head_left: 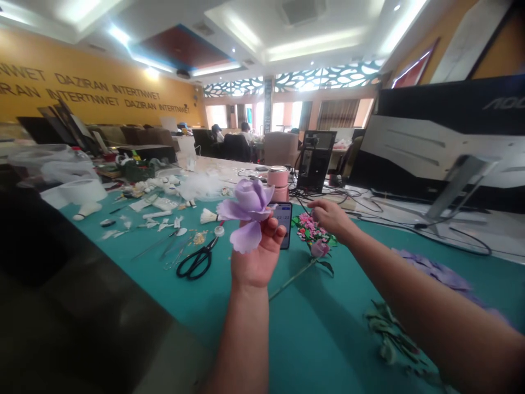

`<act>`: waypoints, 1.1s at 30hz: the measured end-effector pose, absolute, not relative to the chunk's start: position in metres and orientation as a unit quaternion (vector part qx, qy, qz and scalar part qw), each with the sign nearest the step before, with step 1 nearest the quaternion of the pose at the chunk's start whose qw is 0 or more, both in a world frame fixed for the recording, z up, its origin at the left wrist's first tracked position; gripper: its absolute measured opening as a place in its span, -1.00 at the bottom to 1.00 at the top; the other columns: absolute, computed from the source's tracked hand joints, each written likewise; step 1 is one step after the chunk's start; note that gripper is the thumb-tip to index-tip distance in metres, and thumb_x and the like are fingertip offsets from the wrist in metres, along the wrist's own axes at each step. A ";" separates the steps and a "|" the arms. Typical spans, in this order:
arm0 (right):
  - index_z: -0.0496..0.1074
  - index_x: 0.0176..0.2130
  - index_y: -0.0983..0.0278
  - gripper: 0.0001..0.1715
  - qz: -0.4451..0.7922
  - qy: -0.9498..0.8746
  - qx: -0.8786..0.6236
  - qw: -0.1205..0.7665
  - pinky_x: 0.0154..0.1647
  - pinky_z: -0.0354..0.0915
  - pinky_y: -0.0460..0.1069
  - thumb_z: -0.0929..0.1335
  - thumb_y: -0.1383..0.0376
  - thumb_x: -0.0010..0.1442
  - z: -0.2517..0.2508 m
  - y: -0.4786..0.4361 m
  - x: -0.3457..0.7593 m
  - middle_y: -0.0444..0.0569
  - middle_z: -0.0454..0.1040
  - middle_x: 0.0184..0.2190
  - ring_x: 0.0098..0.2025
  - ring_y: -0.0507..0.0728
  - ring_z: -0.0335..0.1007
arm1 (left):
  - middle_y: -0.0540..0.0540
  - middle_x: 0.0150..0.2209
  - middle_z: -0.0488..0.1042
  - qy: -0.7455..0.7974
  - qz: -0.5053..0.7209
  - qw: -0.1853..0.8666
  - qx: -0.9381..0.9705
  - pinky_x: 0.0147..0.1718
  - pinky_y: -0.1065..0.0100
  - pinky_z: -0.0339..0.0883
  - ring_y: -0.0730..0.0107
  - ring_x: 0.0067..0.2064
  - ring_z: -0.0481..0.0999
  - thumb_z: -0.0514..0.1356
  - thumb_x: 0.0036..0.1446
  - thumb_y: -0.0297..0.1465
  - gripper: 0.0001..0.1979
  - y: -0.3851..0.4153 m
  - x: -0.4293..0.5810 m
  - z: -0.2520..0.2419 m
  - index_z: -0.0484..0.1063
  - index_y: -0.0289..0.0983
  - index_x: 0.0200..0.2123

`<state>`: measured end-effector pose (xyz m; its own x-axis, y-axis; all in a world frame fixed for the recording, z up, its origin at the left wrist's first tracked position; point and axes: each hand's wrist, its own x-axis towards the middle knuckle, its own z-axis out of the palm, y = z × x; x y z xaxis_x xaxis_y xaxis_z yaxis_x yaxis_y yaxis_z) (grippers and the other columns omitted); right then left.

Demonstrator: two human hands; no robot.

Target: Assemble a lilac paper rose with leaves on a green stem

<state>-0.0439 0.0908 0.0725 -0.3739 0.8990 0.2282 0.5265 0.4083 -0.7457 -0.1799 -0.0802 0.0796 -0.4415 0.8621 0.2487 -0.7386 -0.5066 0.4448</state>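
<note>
A lilac artificial flower (250,202) with broad open petals is held up in front of me by my left hand (260,251), its fingers curled at the flower's base. Over the mat to the right, my right hand (330,219) has its fingers drawn together; whatever is between them, if anything, is too small to tell. Just below that hand lies a bunch of small pink flowers (307,227). Closer to me is a pink rose bud (320,249) on a long green stem (291,282). Behind the held flower stands a phone (285,241), partly covered.
Black-handled scissors (194,262) lie on the green mat (197,306) at left, among tweezers and small white pieces. Green leaves (389,334) and purple petals (435,268) lie under my right forearm. Farther back are a pink bottle (278,180), cables and a monitor (435,137).
</note>
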 end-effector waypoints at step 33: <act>0.48 -0.06 0.26 -0.48 0.585 -0.475 -0.391 0.529 -0.56 0.08 -0.08 0.49 0.07 0.03 0.026 -0.010 0.217 -0.15 0.44 -0.48 -0.59 -0.06 0.18 | -0.05 -0.33 0.57 0.215 0.551 0.742 0.317 -0.26 0.24 0.44 0.28 -0.31 0.57 0.44 -0.17 -0.46 -0.62 0.016 0.009 0.012 0.43 -0.25 -0.25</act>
